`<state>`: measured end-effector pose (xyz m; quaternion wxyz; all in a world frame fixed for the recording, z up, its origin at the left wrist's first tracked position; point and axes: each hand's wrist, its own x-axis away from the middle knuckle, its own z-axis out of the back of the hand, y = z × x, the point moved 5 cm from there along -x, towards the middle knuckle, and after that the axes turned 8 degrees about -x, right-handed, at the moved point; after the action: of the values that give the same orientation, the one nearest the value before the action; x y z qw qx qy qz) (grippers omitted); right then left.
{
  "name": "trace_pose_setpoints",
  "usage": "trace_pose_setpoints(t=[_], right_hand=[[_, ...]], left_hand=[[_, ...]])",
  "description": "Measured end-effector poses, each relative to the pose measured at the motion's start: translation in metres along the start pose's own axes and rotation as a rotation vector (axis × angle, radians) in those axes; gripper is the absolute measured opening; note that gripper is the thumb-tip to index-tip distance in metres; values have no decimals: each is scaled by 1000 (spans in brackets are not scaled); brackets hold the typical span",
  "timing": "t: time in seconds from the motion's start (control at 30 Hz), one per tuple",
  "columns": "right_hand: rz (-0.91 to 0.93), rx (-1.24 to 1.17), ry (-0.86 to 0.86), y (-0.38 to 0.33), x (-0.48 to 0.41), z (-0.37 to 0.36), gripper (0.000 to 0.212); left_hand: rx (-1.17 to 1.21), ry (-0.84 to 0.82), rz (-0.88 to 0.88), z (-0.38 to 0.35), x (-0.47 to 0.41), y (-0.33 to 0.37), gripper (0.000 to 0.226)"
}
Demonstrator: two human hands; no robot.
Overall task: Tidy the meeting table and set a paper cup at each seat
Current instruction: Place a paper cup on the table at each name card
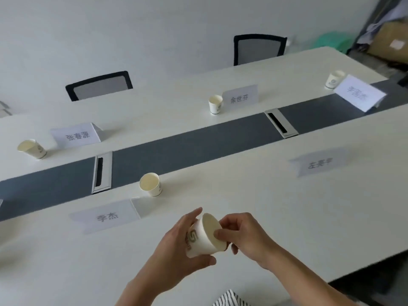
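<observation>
Head: cup (199, 236) held between left hand (174, 250), right hand (245, 235).

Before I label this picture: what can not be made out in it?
Head view, all three:
1. The held cup: one or a nested stack? The left hand and right hand cover its sides.
2. The far-right card: writing blurred.
3. The striped thing: cut by the bottom edge.

The surface (287, 217) looked smooth and matt white; its centre strip (187, 146) was dull grey; the cable slot frames (107, 171) were brushed metal; the near cup (202, 239) was matt paper; the name cards (106, 216) were thin white paper; the far chairs (99, 86) had mesh backs.
</observation>
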<state>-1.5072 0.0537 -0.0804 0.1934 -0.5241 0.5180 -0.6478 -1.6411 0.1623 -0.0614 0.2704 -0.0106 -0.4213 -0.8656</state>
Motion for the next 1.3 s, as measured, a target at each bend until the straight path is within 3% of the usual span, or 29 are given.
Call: trace_pose_setpoints(t=[0.13, 0.23, 0.3, 0.37, 0.43, 0.53, 0.63, 0.73, 0.93, 1.07, 1.3], right_hand=[[55, -122, 156, 16, 68, 45, 9], [123, -235, 217, 34, 127, 71, 12], [176, -293, 215, 50, 168, 83, 25], [223, -289, 233, 67, 206, 94, 50], [235, -271, 335, 86, 241, 110, 67], [266, -312, 557, 111, 294, 142, 63], [284, -412, 761, 134, 349, 180, 62], [302, -500, 914, 161, 404, 218, 66], [188, -540, 1157, 214, 495, 299, 69], [28, -413, 1261, 236, 534, 348, 53], [-157, -379, 1303, 278, 588, 422, 59]], left_hand=[[-79, -39, -86, -30, 19, 38, 62], [-58, -102, -117, -66, 39, 68, 50], [-55, -160, -142, -98, 51, 89, 47], [-45, -229, -185, -131, 63, 114, 47], [-51, -309, -249, -166, 74, 141, 49], [-68, -480, -337, -218, 85, 178, 50], [-247, -677, -417, -261, 80, 208, 50], [-346, -799, -404, -288, 58, 234, 55], [-213, -717, -364, -328, -10, 312, 29], [-136, -672, -374, -372, -43, 385, 22], [-255, -888, -514, -479, -49, 494, 30]])
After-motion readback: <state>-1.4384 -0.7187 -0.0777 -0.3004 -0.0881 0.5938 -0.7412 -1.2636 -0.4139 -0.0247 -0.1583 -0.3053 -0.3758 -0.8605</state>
